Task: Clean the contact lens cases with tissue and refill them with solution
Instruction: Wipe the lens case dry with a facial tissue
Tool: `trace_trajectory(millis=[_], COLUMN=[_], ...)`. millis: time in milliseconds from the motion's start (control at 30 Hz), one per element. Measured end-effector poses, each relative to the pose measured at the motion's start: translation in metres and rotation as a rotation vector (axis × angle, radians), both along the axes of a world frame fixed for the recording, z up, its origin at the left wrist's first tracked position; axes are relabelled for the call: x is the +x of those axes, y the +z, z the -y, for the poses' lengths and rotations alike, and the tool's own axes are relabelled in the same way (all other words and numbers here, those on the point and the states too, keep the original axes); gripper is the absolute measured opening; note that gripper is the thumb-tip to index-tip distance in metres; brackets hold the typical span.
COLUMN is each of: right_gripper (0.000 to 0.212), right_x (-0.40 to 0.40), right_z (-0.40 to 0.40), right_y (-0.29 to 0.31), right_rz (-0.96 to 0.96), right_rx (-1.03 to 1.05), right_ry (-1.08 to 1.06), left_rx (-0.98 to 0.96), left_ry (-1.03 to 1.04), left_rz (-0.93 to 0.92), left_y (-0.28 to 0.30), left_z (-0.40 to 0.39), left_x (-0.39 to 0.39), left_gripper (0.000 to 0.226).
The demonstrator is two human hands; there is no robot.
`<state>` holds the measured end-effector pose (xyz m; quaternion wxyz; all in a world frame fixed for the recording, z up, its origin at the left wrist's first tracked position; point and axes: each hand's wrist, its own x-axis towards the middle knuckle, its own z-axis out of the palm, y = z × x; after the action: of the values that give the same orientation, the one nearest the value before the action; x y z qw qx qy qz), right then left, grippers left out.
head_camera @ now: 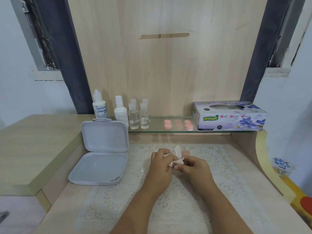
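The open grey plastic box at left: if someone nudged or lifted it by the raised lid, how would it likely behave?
The grey box looks thin-walled and nearly empty, so it is probably light and would likely slide on the tabletop when nudged. Its lid stands upright on a hinge, so lifting by the lid would probably let the base swing.

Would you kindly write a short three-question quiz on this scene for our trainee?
1. True or false: the grey box left of the lace mat stands with its lid shut.
2. What do both hands, left hand and right hand, hold?
3. The tissue box sits at the glass shelf's: A) left end B) right end.

Key: 1 false, it is open; 2 a crumpled tissue; 3 B.
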<state>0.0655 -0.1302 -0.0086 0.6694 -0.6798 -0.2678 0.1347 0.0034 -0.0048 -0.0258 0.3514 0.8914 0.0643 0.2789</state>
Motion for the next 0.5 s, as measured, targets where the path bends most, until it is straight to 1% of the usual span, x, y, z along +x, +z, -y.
trace_trajectory(millis=[100,200,300,333,367,433,500], right_gripper=[0.018,0.02,0.017,0.018,0.024,0.035,0.039], right_x=[-0.002,0.0,0.004,0.005,0.005,0.006,0.007], right_z=[0.0,-0.001,-0.003,-0.004,-0.005,-0.005,-0.006], right_y=[-0.001,-0.002,-0.006,-0.007,-0.009,-0.012,-0.014], right_rz=[0.014,0.027,0.178,0.232,0.267,0.292,0.327], right_rx=[-0.043,-0.098,-0.256,-0.309,-0.355,-0.422,-0.486], right_ry=[-0.001,-0.052,-0.12,-0.132,-0.137,-0.146,-0.159], left_rx=[-0.139,-0.19,-0.226,-0.246,-0.265,-0.326,-0.421], left_ry=[0.029,0.093,0.151,0.168,0.19,0.244,0.296], left_rz=[0.018,0.067,0.109,0.121,0.125,0.115,0.101], left_y=[0.001,0.002,0.001,0.002,0.004,0.006,0.007], left_z=[0.0,-0.002,-0.002,-0.002,-0.001,-0.001,-0.003], left_x=[0.002,0.002,0.002,0.001,0.0,0.0,0.0], left_gripper=[0.028,0.026,0.031,0.03,0.029,0.03,0.031])
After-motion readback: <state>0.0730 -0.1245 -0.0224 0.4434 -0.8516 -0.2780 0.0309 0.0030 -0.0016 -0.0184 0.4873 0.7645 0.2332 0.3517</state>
